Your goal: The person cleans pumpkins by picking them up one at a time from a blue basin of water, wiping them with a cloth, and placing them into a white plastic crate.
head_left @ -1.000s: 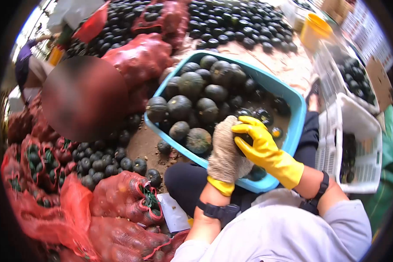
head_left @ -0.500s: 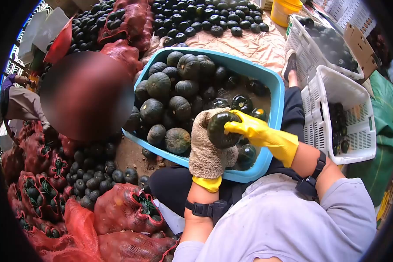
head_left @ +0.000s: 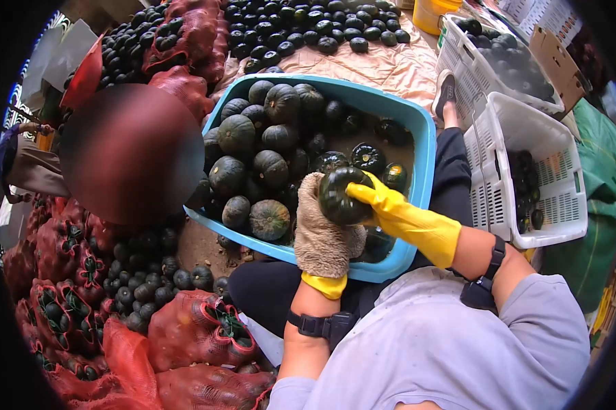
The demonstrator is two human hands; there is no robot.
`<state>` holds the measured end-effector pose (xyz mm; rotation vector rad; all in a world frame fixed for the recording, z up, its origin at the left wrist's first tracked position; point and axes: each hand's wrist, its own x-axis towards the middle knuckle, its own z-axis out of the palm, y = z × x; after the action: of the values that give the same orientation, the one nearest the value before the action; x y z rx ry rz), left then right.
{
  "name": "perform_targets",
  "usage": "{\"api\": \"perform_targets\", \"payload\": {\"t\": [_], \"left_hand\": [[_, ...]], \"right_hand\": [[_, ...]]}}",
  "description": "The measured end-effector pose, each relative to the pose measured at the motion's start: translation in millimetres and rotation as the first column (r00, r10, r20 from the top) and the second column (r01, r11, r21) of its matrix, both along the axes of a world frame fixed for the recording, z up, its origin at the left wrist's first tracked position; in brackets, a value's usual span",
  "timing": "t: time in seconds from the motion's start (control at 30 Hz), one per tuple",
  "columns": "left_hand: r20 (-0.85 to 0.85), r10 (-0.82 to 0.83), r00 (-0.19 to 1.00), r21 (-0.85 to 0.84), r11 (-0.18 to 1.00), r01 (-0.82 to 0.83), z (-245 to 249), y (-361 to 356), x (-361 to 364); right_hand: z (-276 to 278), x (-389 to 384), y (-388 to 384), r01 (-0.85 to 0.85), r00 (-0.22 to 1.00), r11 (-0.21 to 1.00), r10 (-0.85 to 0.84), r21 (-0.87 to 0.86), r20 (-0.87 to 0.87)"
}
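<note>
A wet, glossy dark green pumpkin (head_left: 337, 195) is held between my two hands over the near side of the blue tub (head_left: 427, 171). My right hand (head_left: 383, 205), in a yellow rubber glove, grips its top right side with the fingers closed around the stem area. My left hand (head_left: 325, 232) wears a brown fleecy cloth over a yellow glove and presses against the pumpkin's left side and underside. Dull, dusty pumpkins (head_left: 236, 133) are heaped in the tub's left half. On its right, shiny wet pumpkins (head_left: 368, 158) sit in murky water.
White plastic crates (head_left: 520, 236) with pumpkins stand to the right, beside green tarpaulin (head_left: 598, 143). Red mesh sacks (head_left: 198, 328) and loose pumpkins (head_left: 140, 280) crowd the left. Pumpkins in rows (head_left: 328, 45) cover a sheet behind the tub. Another person (head_left: 34, 160) is at far left.
The pumpkin has turned in my hands, showing more of its ribbed top, and shifted slightly left and up. The whole view has moved a little. Both hands keep their hold.
</note>
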<state>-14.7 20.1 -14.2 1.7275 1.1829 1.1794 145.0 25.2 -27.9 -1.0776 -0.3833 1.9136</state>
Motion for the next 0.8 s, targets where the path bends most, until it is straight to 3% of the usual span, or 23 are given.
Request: {"api": "perform_targets", "payload": {"t": [0.03, 0.07, 0.13, 0.17, 0.2, 0.27, 0.33, 0.4, 0.43, 0.47, 0.5, 0.6, 0.67, 0.7, 0.73, 0.8], "left_hand": [[-0.027, 0.039, 0.999, 0.01, 0.999, -0.038, -3.4, -1.5, 3.5], [-0.055, 0.074, 0.996, 0.023, 0.997, -0.073, -6.0, -1.5, 6.7], [-0.093, 0.098, 0.991, 0.053, 0.994, -0.094, -6.0, -1.1, 8.0], [-0.102, 0.088, 0.991, 0.072, 0.994, -0.081, -3.9, 0.1, 7.6], [-0.111, 0.078, 0.991, 0.091, 0.994, -0.068, -2.0, 1.1, 7.0], [-0.051, -0.031, 0.998, 0.039, 0.999, 0.033, 14.3, 3.7, 6.5], [-0.044, -0.011, 0.999, 0.03, 0.999, 0.013, 12.9, 9.2, 4.0], [-0.061, 0.073, 0.996, 0.036, 0.997, -0.071, 2.3, 13.7, 4.6], [-0.061, 0.104, 0.993, 0.034, 0.994, -0.102, -1.8, 15.1, 5.1], [-0.062, 0.134, 0.989, 0.032, 0.991, -0.133, -5.0, 14.0, 4.7], [-0.063, 0.142, 0.988, 0.024, 0.99, -0.141, -7.2, 11.7, 4.5], [-0.068, 0.166, 0.984, 0.013, 0.986, -0.166, -9.2, 7.5, 3.3], [-0.082, 0.178, 0.981, 0.009, 0.984, -0.178, -9.7, 5.7, 1.9], [-0.102, 0.17, 0.98, 0.017, 0.985, -0.17, -8.2, 6.3, -0.5], [-0.128, 0.165, 0.978, 0.032, 0.986, -0.162, -7.9, 5.8, -1.3], [-0.207, 0.117, 0.971, 0.119, 0.988, -0.094, -6.3, 10.0, -14.1]], "right_hand": [[-38.8, -5.3, -0.5, 0.1, 0.994, 0.993, -0.103, 0.066, 0.035], [-54.0, -4.5, 4.3, 0.041, 0.967, 0.968, -0.101, 0.248, 0.233], [-70.3, 1.0, 9.3, -0.173, 0.794, 0.838, -0.193, 0.518, 0.577], [-41.2, 7.0, 9.2, -0.349, 0.694, 0.738, -0.21, 0.577, 0.689], [-35.6, 4.4, 6.1, -0.349, 0.778, 0.674, -0.18, 0.651, 0.602], [-13.0, 7.2, 4.2, -0.545, 0.628, 0.567, -0.212, 0.617, 0.749], [6.2, -5.6, 8.0, -0.352, 0.842, 0.785, 0.026, 0.511, 0.539], [-10.3, -21.4, 17.2, -0.184, 0.911, 0.836, -0.052, 0.516, 0.409], [-6.4, -26.2, 26.9, -0.222, 0.864, 0.792, -0.11, 0.568, 0.492], [-31.6, -31.7, 29.4, -0.332, 0.413, 0.695, -0.501, 0.638, 0.761], [-37.3, -31.6, 34.4, -0.367, 0.411, 0.615, -0.565, 0.698, 0.715], [-62.0, -23.2, 45.4, -0.521, 0.416, 0.508, -0.551, 0.686, 0.724], [-50.9, -32.0, 28.3, -0.581, 0.315, 0.584, -0.481, 0.567, 0.818], [-64.5, -39.1, 23.7, -0.541, 0.31, 0.582, -0.534, 0.608, 0.787], [-61.9, -40.4, 18.7, -0.474, 0.462, 0.674, -0.358, 0.567, 0.812], [-50.8, -31.6, 12.2, -0.388, 0.721, 0.825, -0.004, 0.41, 0.692]]}}
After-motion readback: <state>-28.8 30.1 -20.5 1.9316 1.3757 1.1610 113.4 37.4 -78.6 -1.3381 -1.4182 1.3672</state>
